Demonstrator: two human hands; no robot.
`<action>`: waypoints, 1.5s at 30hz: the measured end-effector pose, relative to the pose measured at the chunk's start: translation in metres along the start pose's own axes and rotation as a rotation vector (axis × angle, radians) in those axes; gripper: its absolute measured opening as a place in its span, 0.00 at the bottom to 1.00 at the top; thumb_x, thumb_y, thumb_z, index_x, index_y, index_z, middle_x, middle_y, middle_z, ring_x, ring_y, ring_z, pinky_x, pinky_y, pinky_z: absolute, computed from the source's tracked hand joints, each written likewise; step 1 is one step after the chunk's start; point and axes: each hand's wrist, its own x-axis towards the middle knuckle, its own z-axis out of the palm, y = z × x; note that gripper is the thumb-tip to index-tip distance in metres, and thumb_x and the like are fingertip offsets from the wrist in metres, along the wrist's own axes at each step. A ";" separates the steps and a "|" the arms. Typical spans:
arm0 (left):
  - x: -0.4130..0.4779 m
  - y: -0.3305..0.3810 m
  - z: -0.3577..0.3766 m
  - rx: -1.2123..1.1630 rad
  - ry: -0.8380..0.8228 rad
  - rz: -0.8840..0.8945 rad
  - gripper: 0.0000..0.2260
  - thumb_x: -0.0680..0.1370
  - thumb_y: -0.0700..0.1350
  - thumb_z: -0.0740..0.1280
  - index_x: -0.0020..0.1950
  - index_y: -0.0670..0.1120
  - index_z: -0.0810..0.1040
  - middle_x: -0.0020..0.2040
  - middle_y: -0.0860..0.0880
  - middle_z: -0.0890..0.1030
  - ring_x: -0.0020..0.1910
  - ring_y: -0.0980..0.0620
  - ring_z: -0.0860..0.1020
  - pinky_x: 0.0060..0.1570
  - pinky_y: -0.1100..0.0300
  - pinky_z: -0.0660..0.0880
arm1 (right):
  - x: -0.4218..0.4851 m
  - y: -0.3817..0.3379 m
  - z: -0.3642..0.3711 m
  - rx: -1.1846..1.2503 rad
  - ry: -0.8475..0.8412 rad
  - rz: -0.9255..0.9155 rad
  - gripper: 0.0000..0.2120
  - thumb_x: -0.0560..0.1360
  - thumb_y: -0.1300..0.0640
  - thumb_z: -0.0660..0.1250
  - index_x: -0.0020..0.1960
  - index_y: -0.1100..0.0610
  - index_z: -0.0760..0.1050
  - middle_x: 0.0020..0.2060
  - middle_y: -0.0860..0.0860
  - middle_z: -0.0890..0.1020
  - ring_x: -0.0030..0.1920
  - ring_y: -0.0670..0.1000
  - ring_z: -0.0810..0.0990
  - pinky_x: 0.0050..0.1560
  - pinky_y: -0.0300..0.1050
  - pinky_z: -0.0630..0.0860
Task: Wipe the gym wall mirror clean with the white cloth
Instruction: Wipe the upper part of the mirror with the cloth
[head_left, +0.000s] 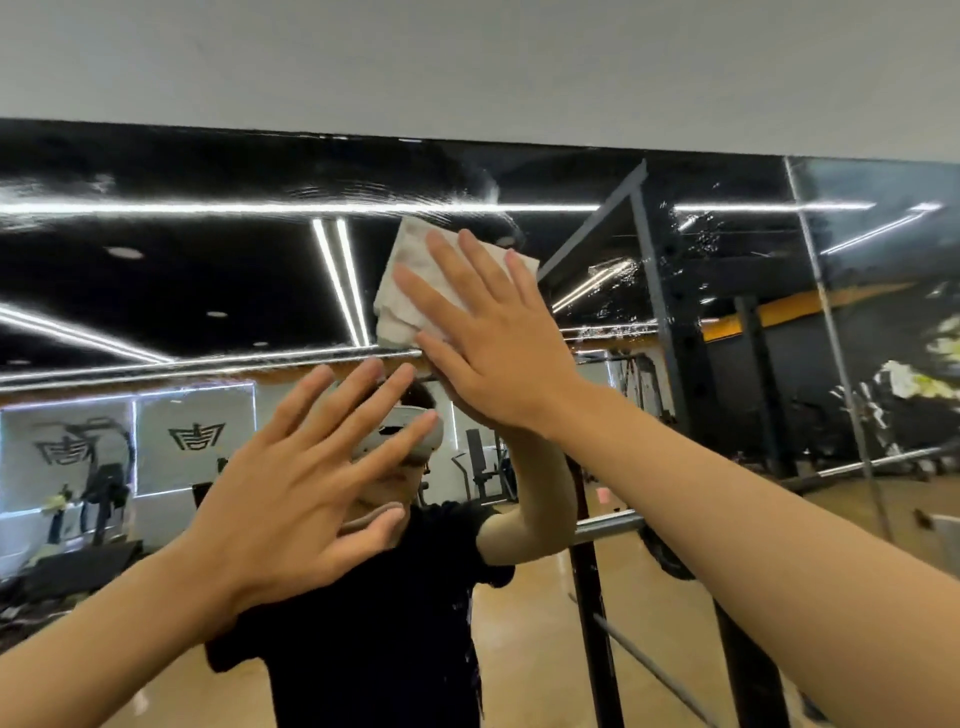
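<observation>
Right hand (488, 338), fingers straight, pins the folded white cloth (410, 280) flat on the upper wall mirror (156, 270); left hand (306, 483) spread, empty; cloth judged soft, light, best pressed at its centre.

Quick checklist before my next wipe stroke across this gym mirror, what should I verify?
1. White cloth lies flat on the mirror: ok.
2. Right hand presses the cloth with straight fingers: ok.
3. Left hand open, holding nothing: ok.
4. Left hand off the glass: cannot tell.
5. Glass to the right of the cloth is spotless: not ok, droplets show there.
</observation>
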 end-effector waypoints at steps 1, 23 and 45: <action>0.000 0.000 0.001 0.015 -0.008 -0.004 0.35 0.81 0.63 0.57 0.86 0.50 0.58 0.86 0.41 0.55 0.85 0.39 0.55 0.79 0.35 0.56 | 0.001 0.000 0.001 0.007 0.008 -0.006 0.29 0.87 0.41 0.50 0.86 0.47 0.53 0.86 0.54 0.51 0.85 0.58 0.46 0.82 0.66 0.46; -0.001 0.004 0.007 0.037 -0.055 -0.022 0.36 0.81 0.66 0.57 0.86 0.51 0.59 0.87 0.43 0.54 0.85 0.40 0.53 0.78 0.33 0.59 | 0.099 -0.025 -0.005 -0.046 0.006 0.210 0.30 0.87 0.41 0.44 0.86 0.47 0.43 0.86 0.55 0.43 0.84 0.61 0.40 0.81 0.70 0.42; -0.001 0.005 0.004 0.058 -0.066 -0.023 0.35 0.83 0.66 0.56 0.86 0.50 0.60 0.86 0.42 0.55 0.85 0.40 0.54 0.79 0.35 0.56 | 0.130 -0.057 -0.016 -0.079 -0.088 -0.050 0.28 0.88 0.42 0.46 0.86 0.43 0.45 0.86 0.54 0.45 0.85 0.60 0.42 0.81 0.65 0.43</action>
